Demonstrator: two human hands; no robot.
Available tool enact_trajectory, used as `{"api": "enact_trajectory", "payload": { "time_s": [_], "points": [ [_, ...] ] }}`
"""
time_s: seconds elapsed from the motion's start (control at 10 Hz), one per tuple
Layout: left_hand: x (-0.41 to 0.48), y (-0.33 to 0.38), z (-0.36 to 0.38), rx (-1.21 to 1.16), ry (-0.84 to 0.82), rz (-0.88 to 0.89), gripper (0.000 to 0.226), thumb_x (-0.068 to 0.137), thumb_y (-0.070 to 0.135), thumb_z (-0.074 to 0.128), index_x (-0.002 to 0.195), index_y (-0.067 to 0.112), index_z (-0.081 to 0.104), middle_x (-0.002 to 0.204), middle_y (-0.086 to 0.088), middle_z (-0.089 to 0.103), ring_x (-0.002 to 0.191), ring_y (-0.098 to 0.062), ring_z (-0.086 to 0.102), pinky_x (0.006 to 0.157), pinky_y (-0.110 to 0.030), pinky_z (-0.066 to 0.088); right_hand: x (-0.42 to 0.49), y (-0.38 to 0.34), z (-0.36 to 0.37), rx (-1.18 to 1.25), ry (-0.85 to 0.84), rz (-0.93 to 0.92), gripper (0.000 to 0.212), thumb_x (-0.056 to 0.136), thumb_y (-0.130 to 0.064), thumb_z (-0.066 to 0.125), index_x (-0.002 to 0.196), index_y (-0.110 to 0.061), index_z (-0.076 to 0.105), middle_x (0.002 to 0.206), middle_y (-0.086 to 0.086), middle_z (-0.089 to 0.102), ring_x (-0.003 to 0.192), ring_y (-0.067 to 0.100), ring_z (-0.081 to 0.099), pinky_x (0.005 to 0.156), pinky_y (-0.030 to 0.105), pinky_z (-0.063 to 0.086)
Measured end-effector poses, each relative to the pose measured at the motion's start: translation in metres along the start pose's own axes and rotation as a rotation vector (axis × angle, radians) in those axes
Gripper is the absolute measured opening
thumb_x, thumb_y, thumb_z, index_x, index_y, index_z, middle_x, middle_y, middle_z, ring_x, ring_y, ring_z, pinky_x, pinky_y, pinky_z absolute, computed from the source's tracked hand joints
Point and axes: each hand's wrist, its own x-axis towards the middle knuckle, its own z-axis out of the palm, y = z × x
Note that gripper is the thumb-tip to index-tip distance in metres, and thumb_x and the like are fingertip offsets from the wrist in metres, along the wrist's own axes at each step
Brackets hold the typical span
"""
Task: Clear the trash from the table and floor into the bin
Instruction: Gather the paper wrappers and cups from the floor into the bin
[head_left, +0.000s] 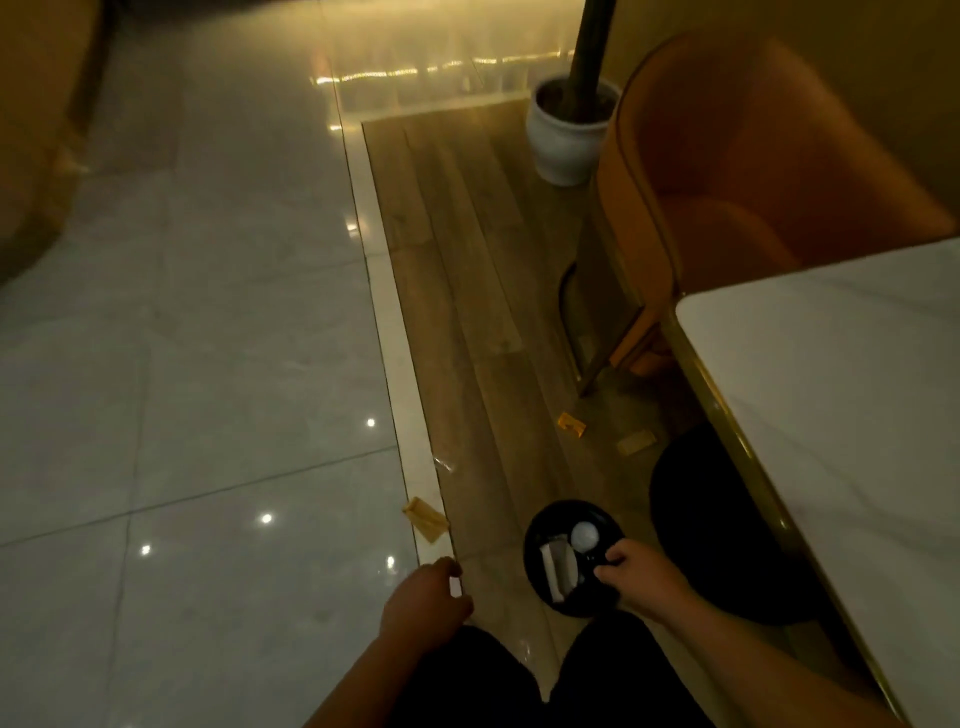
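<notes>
My right hand (641, 577) grips the rim of a small round black bin (540, 525) held low over the floor. Inside the bin lie a white crumpled ball and a pale wrapper. My left hand (423, 597) is closed around a small scrap with a yellow and white edge showing at the fingertips. A yellow paper scrap (426, 517) lies on the floor just ahead of the left hand. Two more yellow scraps, one (571, 423) and another (635, 442), lie further off near the table. A clear plastic bit (444, 464) glints on the floor strip.
A white marble table with a gold edge (810, 374) fills the right side, its dark round base (691, 493) beside the bin. An orange armchair (727, 182) and a white plant pot (566, 135) stand beyond. Glossy tile floor (182, 338) spreads left.
</notes>
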Motion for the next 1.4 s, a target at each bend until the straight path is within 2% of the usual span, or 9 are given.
{"api": "enact_trajectory", "payload": {
  "time_s": [0.2, 0.3, 0.4, 0.6, 0.8, 1.1, 1.2, 1.3, 1.4],
  "points": [
    [-0.007, -0.017, -0.069, 0.004, 0.145, -0.018, 0.047, 0.08, 0.036, 0.062, 0.125, 0.026, 0.054, 0.101, -0.003, 0.069, 0.083, -0.014, 0.064, 0.073, -0.026, 0.052, -0.003, -0.058, -0.032, -0.041, -0.026, -0.034, 0.031, 0.093, -0.032, 0.059, 0.118, -0.013, 0.059, 0.119, 0.01, 0.061, 0.114, 0.028, 0.057, 0.086, 0.029, 0.043],
    [0.009, -0.006, -0.105, 0.014, 0.2, 0.01, 0.048, 0.08, 0.038, 0.063, 0.125, 0.026, 0.054, 0.106, 0.0, 0.066, 0.08, -0.009, 0.059, 0.068, -0.022, 0.046, 0.012, -0.093, -0.048, -0.014, -0.004, -0.09, 0.017, 0.092, -0.036, 0.06, 0.095, -0.019, 0.059, 0.099, 0.004, 0.058, 0.107, 0.027, 0.056, 0.097, 0.038, 0.043],
    [0.025, 0.008, -0.122, 0.024, 0.191, 0.033, 0.047, 0.079, 0.038, 0.063, 0.124, 0.026, 0.055, 0.107, 0.002, 0.064, 0.079, -0.008, 0.057, 0.066, -0.021, 0.044, 0.026, -0.112, -0.052, 0.001, 0.008, -0.086, 0.032, 0.091, -0.036, 0.061, 0.113, -0.012, 0.06, 0.114, 0.008, 0.06, 0.113, 0.028, 0.055, 0.097, 0.035, 0.042],
    [0.093, 0.046, -0.157, 0.093, 0.108, 0.053, 0.048, 0.081, 0.039, 0.062, 0.127, 0.029, 0.052, 0.108, 0.003, 0.063, 0.085, -0.008, 0.058, 0.072, -0.021, 0.045, 0.089, -0.144, -0.059, 0.108, 0.0, -0.014, 0.042, 0.09, -0.028, 0.066, 0.123, -0.006, 0.056, 0.129, 0.015, 0.058, 0.119, 0.028, 0.055, 0.088, 0.027, 0.042],
    [0.187, 0.108, -0.203, 0.209, 0.004, 0.076, 0.046, 0.081, 0.038, 0.061, 0.125, 0.029, 0.053, 0.092, 0.008, 0.057, 0.083, -0.008, 0.057, 0.076, -0.021, 0.046, 0.159, -0.167, -0.09, 0.168, -0.071, 0.128, 0.044, 0.092, -0.03, 0.062, 0.128, -0.007, 0.054, 0.136, 0.015, 0.055, 0.126, 0.028, 0.052, 0.1, 0.032, 0.042],
    [0.311, 0.259, -0.251, 0.447, -0.14, 0.289, 0.045, 0.084, 0.038, 0.058, 0.128, 0.029, 0.051, 0.113, 0.001, 0.063, 0.094, -0.01, 0.06, 0.079, -0.021, 0.045, 0.22, -0.189, -0.171, 0.304, -0.034, 0.19, 0.055, 0.096, -0.043, 0.05, 0.142, -0.014, 0.044, 0.152, 0.01, 0.04, 0.14, 0.03, 0.038, 0.115, 0.041, 0.032],
    [0.335, 0.291, -0.251, 0.505, -0.222, 0.343, 0.045, 0.082, 0.039, 0.056, 0.126, 0.03, 0.052, 0.114, 0.002, 0.062, 0.099, -0.012, 0.06, 0.084, -0.024, 0.048, 0.226, -0.184, -0.179, 0.379, -0.009, 0.262, 0.056, 0.096, -0.046, 0.048, 0.141, -0.014, 0.045, 0.151, 0.011, 0.041, 0.139, 0.031, 0.039, 0.115, 0.042, 0.032],
    [0.379, 0.33, -0.248, 0.628, -0.315, 0.437, 0.046, 0.077, 0.041, 0.054, 0.122, 0.032, 0.055, 0.118, 0.003, 0.062, 0.107, -0.017, 0.059, 0.092, -0.031, 0.049, 0.231, -0.179, -0.18, 0.643, 0.08, 0.443, 0.044, 0.09, -0.037, 0.056, 0.125, -0.01, 0.058, 0.13, 0.015, 0.061, 0.119, 0.031, 0.057, 0.099, 0.037, 0.045],
    [0.414, 0.353, -0.244, 0.735, -0.369, 0.553, 0.048, 0.077, 0.043, 0.053, 0.124, 0.029, 0.055, 0.125, 0.0, 0.061, 0.112, -0.02, 0.059, 0.094, -0.035, 0.049, 0.234, -0.182, -0.18, 0.728, 0.078, 0.485, 0.043, 0.087, -0.038, 0.058, 0.122, -0.013, 0.06, 0.123, 0.011, 0.065, 0.114, 0.029, 0.06, 0.095, 0.034, 0.046]
  ]
}}
